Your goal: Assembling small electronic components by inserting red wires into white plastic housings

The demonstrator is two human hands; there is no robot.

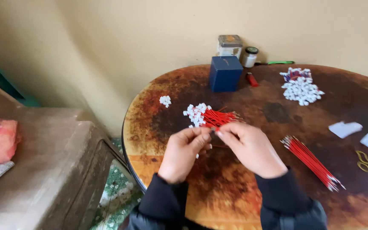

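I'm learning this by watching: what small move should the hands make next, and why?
Probably push a white connector from the small pile onto a bare wire end. Both hands, left and right, pinch the red wire bunch, already partly white-capped, while a loose red bundle waits.

blue box (225, 73), tin (229, 45), white jar (249, 56) by wall

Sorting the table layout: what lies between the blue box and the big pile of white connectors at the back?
In the head view, a small red lighter lies on the table between the blue box and the pile of white connectors; otherwise bare tabletop.
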